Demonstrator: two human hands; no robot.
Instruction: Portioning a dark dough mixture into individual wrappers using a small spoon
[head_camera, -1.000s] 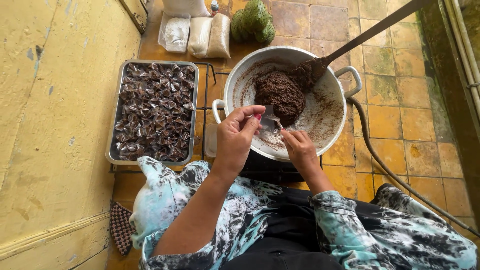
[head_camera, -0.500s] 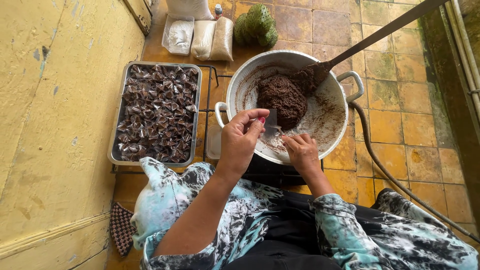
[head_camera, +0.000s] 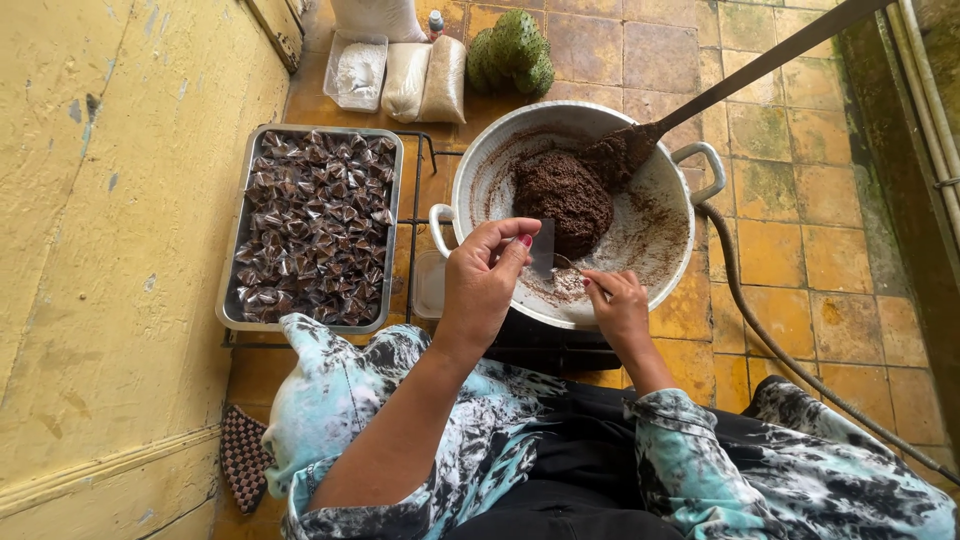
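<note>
1. A small clear wrapper sheet (head_camera: 541, 248) is standing up over the near edge of the big white pan (head_camera: 672, 262).
2. The left hand (head_camera: 483, 285) is pinching the wrapper sheet at its left side. Its thumb and fingers are curling close together around the sheet.
3. The right hand (head_camera: 620, 305) is hanging over the near rim of the pan, just right of the sheet. Its fingers are closing on a thin spoon (head_camera: 568, 264) that is pointing toward the sheet.
4. A lump of dark brown paste (head_camera: 563, 197) is sitting in the middle of the pan, just past the sheet.
5. A long spoon (head_camera: 690, 100) is leaning in the far side of the pan, with its end touching the paste.
6. A metal tray (head_camera: 232, 290) full of small wrapped sweets (head_camera: 314, 226) is lying left of the pan.
7. Bags of white powder (head_camera: 405, 78) and a bumpy green fruit (head_camera: 512, 50) are lying on the floor past the pan.
8. A dark hose (head_camera: 760, 320) is running along the floor right of the pan.
</note>
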